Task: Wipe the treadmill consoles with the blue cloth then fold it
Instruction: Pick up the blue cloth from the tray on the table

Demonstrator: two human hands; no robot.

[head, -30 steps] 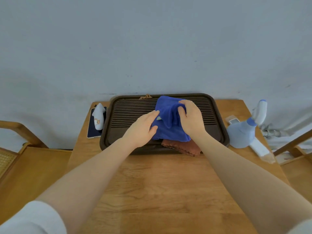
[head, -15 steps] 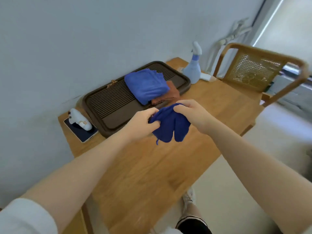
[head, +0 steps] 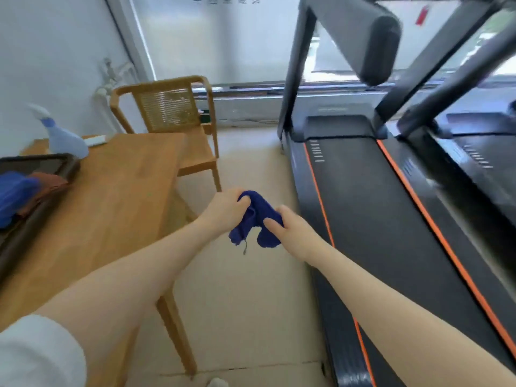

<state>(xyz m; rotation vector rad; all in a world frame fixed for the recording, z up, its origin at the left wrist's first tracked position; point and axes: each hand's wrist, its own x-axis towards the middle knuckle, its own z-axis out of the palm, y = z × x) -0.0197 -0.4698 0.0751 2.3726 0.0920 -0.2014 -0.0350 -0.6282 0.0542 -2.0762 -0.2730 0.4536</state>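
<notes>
The blue cloth (head: pixel 255 219) hangs bunched between both hands over the floor, left hand (head: pixel 224 209) gripping its far upper edge, right hand (head: pixel 287 229) pinching the near right part; a second ago it was being lifted off the pile in the tray, and since then the view has swung right, away from the wall toward the machines; so pickup looks done and wiping has not started, I judge; left of the hands the wooden tabletop (head: pixel 111 196) carries the dark tray (head: pixel 60 163) with folded cloths (head: pixel 19 191) and a spray bottle (head: pixel 62 138); beyond it a wooden chair (head: pixel 167 113); right, two treadmills (head: pixel 377 208) run far toward the window, consoles mostly out of frame
</notes>
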